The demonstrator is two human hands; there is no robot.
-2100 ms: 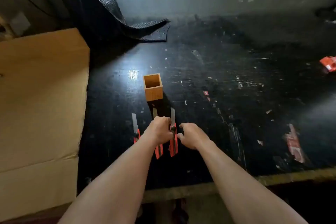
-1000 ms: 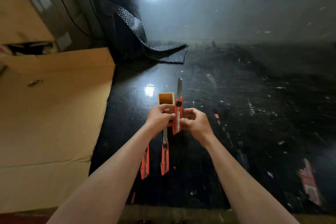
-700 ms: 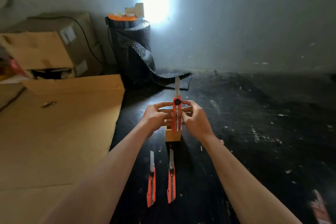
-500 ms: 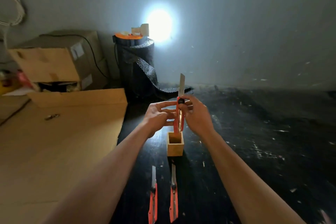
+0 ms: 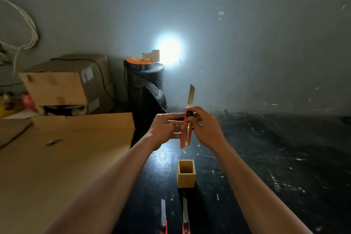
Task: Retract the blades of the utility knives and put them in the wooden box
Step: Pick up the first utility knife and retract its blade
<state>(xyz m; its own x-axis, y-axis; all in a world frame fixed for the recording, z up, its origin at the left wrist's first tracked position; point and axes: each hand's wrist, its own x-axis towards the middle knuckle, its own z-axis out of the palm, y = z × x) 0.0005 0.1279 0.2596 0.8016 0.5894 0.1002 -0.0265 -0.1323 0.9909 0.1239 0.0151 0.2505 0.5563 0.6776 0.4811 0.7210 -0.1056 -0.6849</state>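
Note:
I hold an orange utility knife (image 5: 185, 135) upright in front of me, its long blade sticking out above the handle. My left hand (image 5: 164, 128) grips the handle's left side. My right hand (image 5: 204, 128) grips the right side, thumb near the black slider knob. Below the knife a small open wooden box (image 5: 186, 178) stands on the black table (image 5: 266, 167); it looks empty. Two more orange knives (image 5: 163, 218) (image 5: 185, 216) lie side by side at the bottom edge, blades out and pointing toward the box.
A large flat cardboard sheet (image 5: 66, 157) covers the left side. Cardboard boxes (image 5: 64, 85) stand at the back left. A black roll of bubble wrap (image 5: 146, 89) with a lamp on top stands against the grey wall. White cables hang at the far left.
I picked one knife off the table with both hands and raised it above the box. The view tilted upward, so the box and the other knives slid down the frame.

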